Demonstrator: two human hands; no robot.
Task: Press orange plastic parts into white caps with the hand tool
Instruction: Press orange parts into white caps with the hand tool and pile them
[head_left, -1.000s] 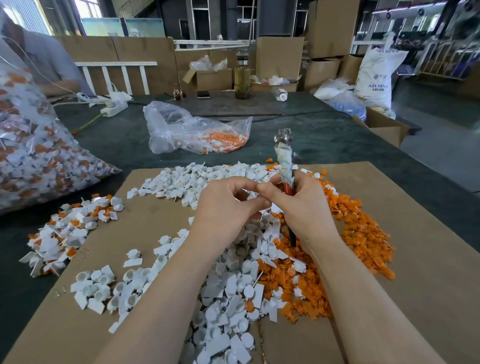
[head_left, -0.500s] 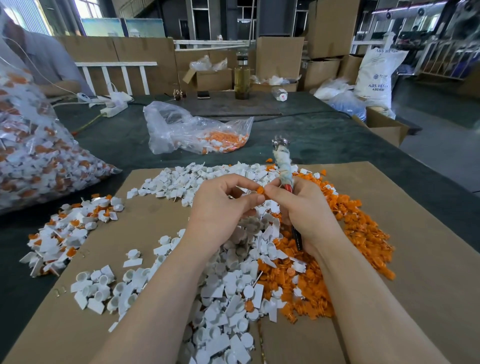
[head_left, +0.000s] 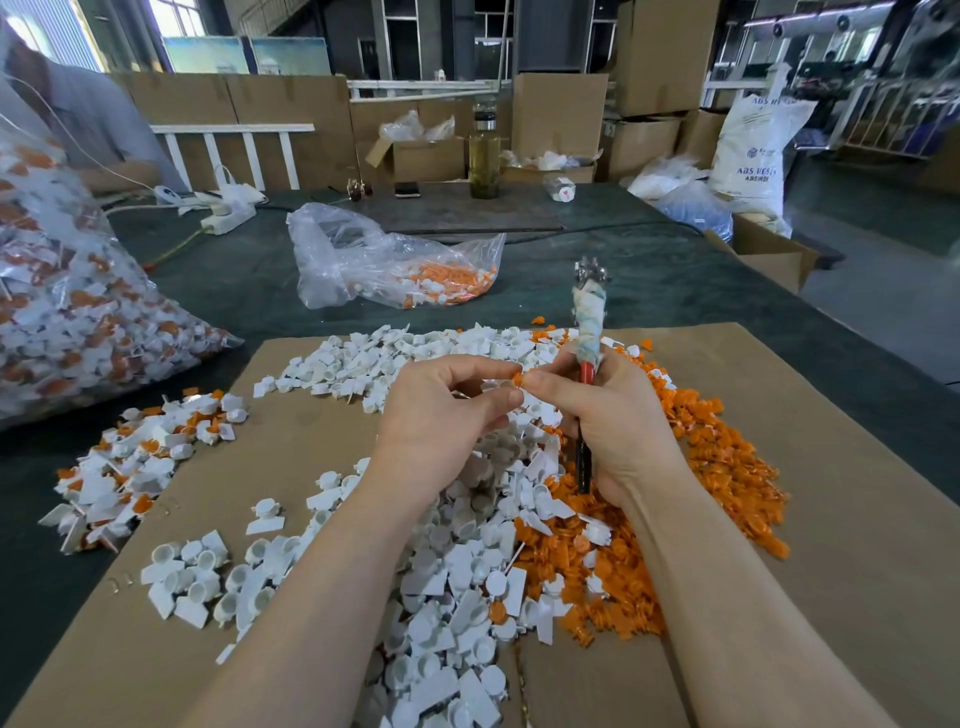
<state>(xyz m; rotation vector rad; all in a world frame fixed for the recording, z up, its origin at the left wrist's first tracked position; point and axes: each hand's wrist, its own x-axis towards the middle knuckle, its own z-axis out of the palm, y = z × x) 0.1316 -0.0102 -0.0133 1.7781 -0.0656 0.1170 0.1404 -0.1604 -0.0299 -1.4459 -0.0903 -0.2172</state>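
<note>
Orange part (head_left: 517, 378) between both hands' fingertips (head_left: 511, 397)

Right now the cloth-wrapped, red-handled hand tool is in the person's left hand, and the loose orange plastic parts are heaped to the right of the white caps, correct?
Not quite. The head view shows the cloth-wrapped, red-handled hand tool gripped in the right hand, not the left hand. The loose orange plastic parts do lie right of the white caps.

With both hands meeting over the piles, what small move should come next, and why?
Probably seat the small orange plastic part into a white cap. It is pinched where the left hand and right hand meet, and the right hand also grips the cloth-wrapped, red-handled hand tool upright, its tip away from the part. Whether the left hand already holds a cap is hidden.
</note>
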